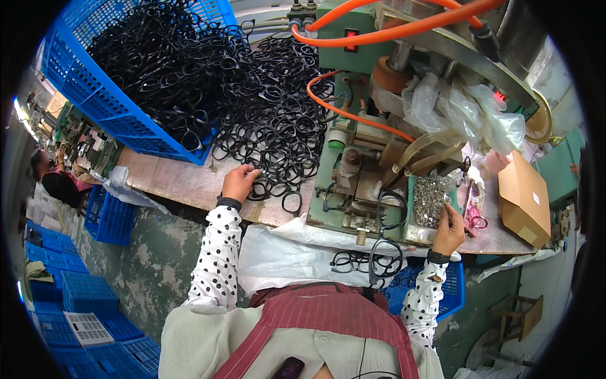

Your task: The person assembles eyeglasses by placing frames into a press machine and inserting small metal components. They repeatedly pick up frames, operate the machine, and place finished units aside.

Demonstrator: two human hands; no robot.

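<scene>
My left hand is at the near edge of a spread of black eyeglass frames; its fingers are curled together on a frame there. At the right, my right hand dips its fingertips to a heap of small shiny metal parts in a green tray. Those fingers are pinched, and whatever lies between them is too small to make out. Between my hands stands a green bench machine. A black eyeglass frame hangs at its front, and more frames lie below on white cloth over my lap.
A blue crate heaped with frames leans at the back left. Orange hoses arch over the machine beside clear plastic bags. A cardboard box stands right; another blue crate sits below. Crates fill the floor left.
</scene>
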